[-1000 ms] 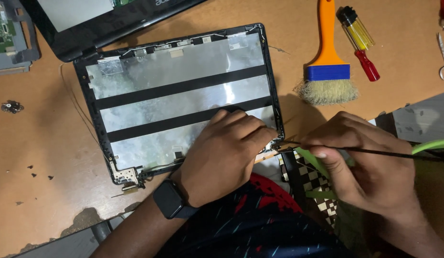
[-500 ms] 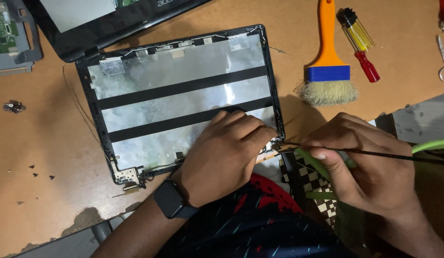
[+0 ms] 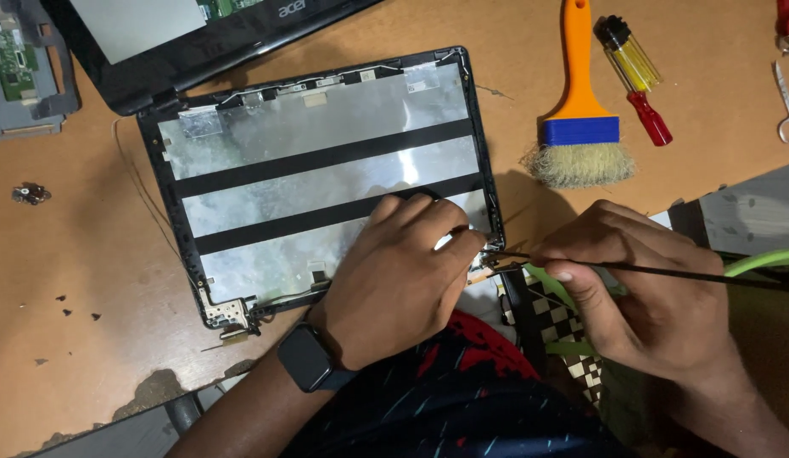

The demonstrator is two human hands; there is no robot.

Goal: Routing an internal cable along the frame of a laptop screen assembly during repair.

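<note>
Brown wooden tabletop (image 3: pixel 89 356) is filling most of the view, scuffed and dotted with small dark specks at the near left. Nearest, a dark sleeve with red and blue marks is covering the person's lap, and a smartwatch (image 3: pixel 307 357) is sitting on the left wrist. The left hand (image 3: pixel 400 270) is lying palm down, fingers loosely curled, pressing on the near right corner of the laptop lid shell (image 3: pixel 318 161), which is lying open side up in the middle of the table, silver-lined with two black strips across it. The right hand (image 3: pixel 640 293) is closed in a pinch around a thin black rod-like tool (image 3: pixel 666 270), its tip touching the small hinge bracket (image 3: pixel 489 259) at that corner.

As a judgement, the tip could be slipping off the bracket and scratching the foil lining or jabbing the left fingertips just beside it; too much levering could be cracking the thin plastic rim, and the fine cables trailing off the shell's left edge could be snagging.

Farther right, an orange-handled brush (image 3: pixel 579 102) with a blue band is lying beside a yellow-and-red screwdriver (image 3: pixel 636 76). At the far left, a grey part holding a green circuit board (image 3: pixel 17 59) is resting; the black laptop base (image 3: pixel 199 42) is lying at the far edge. No packages or signs are showing.
</note>
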